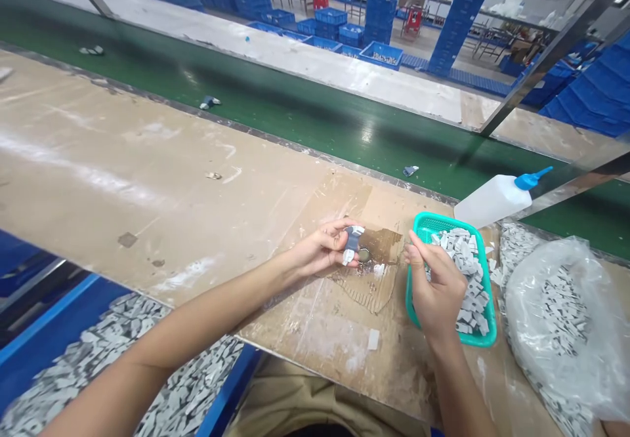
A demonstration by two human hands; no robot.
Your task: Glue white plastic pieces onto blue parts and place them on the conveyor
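Observation:
My left hand is closed on a small dark grey piece with white ends, held just above the bench. Over the left part of a green plastic basket is my right hand, its thumb and forefinger pinched together; what they hold, if anything, is too small to make out. Light grey and white flat chips fill much of the basket. Between my hands lies a stained piece of cardboard with a small round dish-like thing on it.
Behind the basket a white squeeze bottle with a blue nozzle leans sideways. A clear plastic bag of chips lies right. A green conveyor belt runs beyond the bench, carrying a few pieces. A blue crate of grey parts stands lower left.

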